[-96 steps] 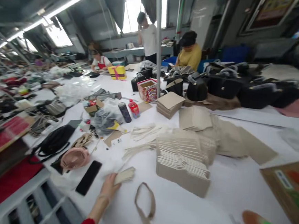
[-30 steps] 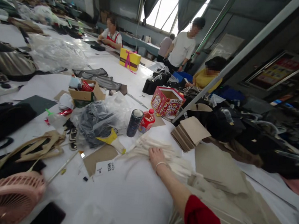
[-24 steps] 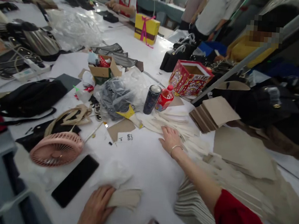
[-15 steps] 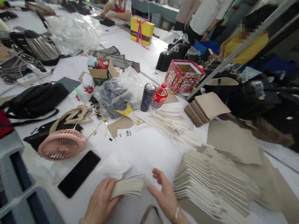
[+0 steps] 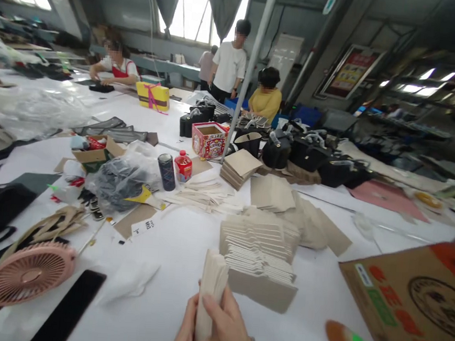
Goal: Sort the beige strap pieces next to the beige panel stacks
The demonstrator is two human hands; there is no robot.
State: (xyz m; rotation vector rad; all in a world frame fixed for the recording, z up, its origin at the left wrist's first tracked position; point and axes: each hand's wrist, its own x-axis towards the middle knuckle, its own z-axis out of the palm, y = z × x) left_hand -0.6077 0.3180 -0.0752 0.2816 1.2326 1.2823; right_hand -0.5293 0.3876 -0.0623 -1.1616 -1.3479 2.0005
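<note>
A bundle of cream strips (image 5: 214, 280) stands upright between my two hands at the bottom centre. My left hand (image 5: 188, 327) is wrapped round its lower left side. The thumb of my right hand (image 5: 231, 323) presses on its front, with the fingers behind. Just beyond and to the right lies a fanned row of beige pieces with pale edges (image 5: 260, 252). More beige sheets (image 5: 273, 192) and a stack of square boards (image 5: 240, 166) are behind it. Loose cream strips (image 5: 205, 196) are spread out farther left.
On the left are a pink fan (image 5: 30, 276), a black phone (image 5: 69, 308) and plastic-wrapped dark material (image 5: 120, 180). A dark can (image 5: 166, 171) and red bottle (image 5: 183, 166) stand beyond. A cardboard box (image 5: 410, 295) and glue bottle (image 5: 342, 337) are right. Several people are farther back.
The view has swung up and to the right. My right hand has closed on the strips, which my left hand alone held before, and the bundle has turned upright.
</note>
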